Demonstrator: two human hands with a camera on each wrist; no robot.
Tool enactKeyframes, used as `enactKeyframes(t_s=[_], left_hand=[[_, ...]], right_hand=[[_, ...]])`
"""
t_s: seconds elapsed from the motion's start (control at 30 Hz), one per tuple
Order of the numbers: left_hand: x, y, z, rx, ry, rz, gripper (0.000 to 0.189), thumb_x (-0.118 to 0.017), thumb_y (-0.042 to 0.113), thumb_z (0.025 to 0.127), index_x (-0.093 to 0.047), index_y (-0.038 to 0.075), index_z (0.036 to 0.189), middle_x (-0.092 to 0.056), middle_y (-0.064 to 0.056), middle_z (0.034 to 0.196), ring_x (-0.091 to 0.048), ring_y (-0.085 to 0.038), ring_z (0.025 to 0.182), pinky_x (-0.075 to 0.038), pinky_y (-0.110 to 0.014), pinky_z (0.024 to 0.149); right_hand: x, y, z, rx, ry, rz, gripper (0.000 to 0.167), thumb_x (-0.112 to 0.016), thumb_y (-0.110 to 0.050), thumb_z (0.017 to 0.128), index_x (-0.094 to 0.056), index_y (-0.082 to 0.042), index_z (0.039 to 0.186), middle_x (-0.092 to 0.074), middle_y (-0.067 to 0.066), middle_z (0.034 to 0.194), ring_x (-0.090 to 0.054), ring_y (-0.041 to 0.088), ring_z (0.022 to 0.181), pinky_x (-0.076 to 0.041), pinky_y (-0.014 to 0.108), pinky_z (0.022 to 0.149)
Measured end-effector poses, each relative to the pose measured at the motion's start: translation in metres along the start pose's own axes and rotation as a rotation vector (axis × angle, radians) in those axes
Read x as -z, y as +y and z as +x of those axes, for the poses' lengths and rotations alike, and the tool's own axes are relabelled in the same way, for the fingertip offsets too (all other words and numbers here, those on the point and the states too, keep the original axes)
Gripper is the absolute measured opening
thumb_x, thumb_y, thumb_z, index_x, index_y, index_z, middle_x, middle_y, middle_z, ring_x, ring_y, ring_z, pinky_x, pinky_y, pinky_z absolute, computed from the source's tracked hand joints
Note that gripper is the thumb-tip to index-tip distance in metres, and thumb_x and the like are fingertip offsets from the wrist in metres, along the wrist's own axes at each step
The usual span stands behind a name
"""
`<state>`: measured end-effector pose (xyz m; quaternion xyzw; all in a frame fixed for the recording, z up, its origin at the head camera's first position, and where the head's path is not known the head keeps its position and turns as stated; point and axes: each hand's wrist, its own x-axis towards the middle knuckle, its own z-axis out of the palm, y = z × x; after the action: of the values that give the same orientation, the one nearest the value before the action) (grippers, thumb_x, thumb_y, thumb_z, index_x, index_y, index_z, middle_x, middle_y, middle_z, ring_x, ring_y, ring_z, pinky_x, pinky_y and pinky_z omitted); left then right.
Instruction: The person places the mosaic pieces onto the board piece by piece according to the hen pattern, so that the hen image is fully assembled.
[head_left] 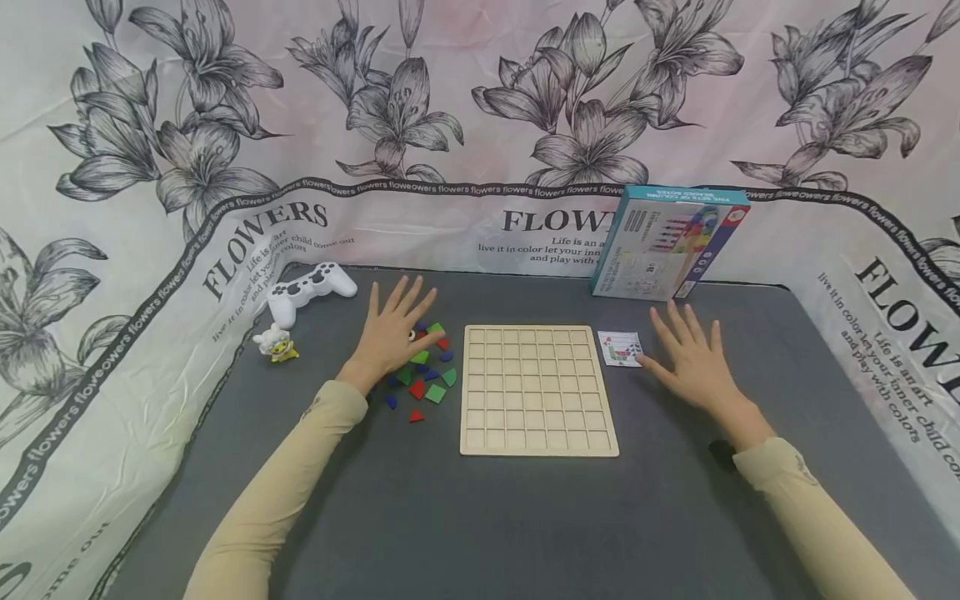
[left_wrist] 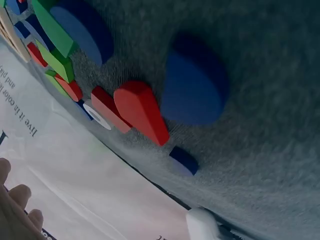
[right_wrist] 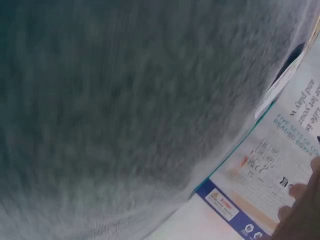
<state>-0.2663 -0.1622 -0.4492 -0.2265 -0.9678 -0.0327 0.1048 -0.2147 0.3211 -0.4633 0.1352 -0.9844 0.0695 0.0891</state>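
My left hand (head_left: pixel 390 335) has its fingers spread over a loose pile of flat blocks, holding none of them. Among these are a red triangle (head_left: pixel 416 416), a green square (head_left: pixel 435 393) and a blue half-round block (left_wrist: pixel 195 85). My right hand (head_left: pixel 690 364), also spread and holding nothing, has its thumb tip right at the edge of a small pattern card (head_left: pixel 621 349). Between the hands lies a wooden grid board (head_left: pixel 537 390) with bare square cells. Part of the block pile is hidden under the left hand in the head view.
A teal and white box (head_left: pixel 660 246) stands at the back right against the flower-printed cloth (head_left: pixel 420 225). At the back left lie a white game controller (head_left: pixel 311 287) and a small yellow and white figurine (head_left: pixel 276 343). A dark object (head_left: pixel 722 454) shows beside the right wrist.
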Motion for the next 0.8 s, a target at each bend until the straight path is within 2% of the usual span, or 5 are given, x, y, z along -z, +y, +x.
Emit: enactKeyframes(t_s=[0.2, 0.47, 0.6, 0.73, 0.8], left_hand=[[0.0, 0.0, -0.008, 0.04, -0.048, -0.053, 0.077, -0.039, 0.064, 0.089, -0.015, 0.025, 0.15, -0.007, -0.004, 0.156, 0.001, -0.025, 0.144, 0.016, -0.054, 0.108], [0.002, -0.002, -0.018, 0.079, -0.079, -0.15, 0.073, -0.048, 0.055, 0.089, -0.023, 0.021, 0.148, -0.018, -0.008, 0.154, -0.008, -0.028, 0.143, 0.013, -0.054, 0.109], [0.002, -0.005, -0.021, 0.09, -0.085, -0.194, 0.07, -0.052, 0.052, 0.089, -0.028, 0.019, 0.147, -0.024, -0.01, 0.152, -0.013, -0.028, 0.142, 0.01, -0.056, 0.109], [0.001, -0.013, -0.026, 0.095, -0.087, -0.235, 0.068, -0.056, 0.048, 0.088, -0.034, 0.016, 0.144, -0.032, -0.012, 0.148, -0.022, -0.032, 0.139, 0.006, -0.06, 0.108], [0.001, -0.017, -0.03, 0.096, -0.089, -0.252, 0.066, -0.057, 0.046, 0.088, -0.037, 0.015, 0.143, -0.035, -0.013, 0.147, -0.026, -0.033, 0.137, 0.003, -0.061, 0.108]], right_hand=[[-0.002, -0.014, -0.011, 0.059, -0.053, 0.085, 0.081, -0.054, -0.053, 0.088, -0.016, -0.016, 0.15, -0.011, 0.021, 0.153, -0.004, 0.04, 0.141, -0.006, 0.068, 0.103], [0.002, -0.033, -0.025, 0.093, -0.178, 0.16, 0.079, -0.056, -0.054, 0.086, -0.026, -0.014, 0.147, -0.017, 0.023, 0.151, -0.018, 0.046, 0.136, -0.018, 0.065, 0.103], [0.005, -0.04, -0.032, 0.092, -0.235, 0.192, 0.077, -0.056, -0.054, 0.086, -0.03, -0.013, 0.146, -0.026, 0.026, 0.146, -0.026, 0.047, 0.131, -0.026, 0.064, 0.099], [0.008, -0.047, -0.038, 0.113, -0.238, 0.218, 0.073, -0.059, -0.051, 0.085, -0.038, -0.012, 0.142, -0.041, 0.022, 0.135, -0.039, 0.04, 0.121, -0.036, 0.059, 0.092], [0.009, -0.051, -0.04, 0.129, -0.236, 0.221, 0.07, -0.06, -0.05, 0.085, -0.041, -0.013, 0.14, -0.048, 0.018, 0.125, -0.047, 0.033, 0.109, -0.042, 0.051, 0.084]])
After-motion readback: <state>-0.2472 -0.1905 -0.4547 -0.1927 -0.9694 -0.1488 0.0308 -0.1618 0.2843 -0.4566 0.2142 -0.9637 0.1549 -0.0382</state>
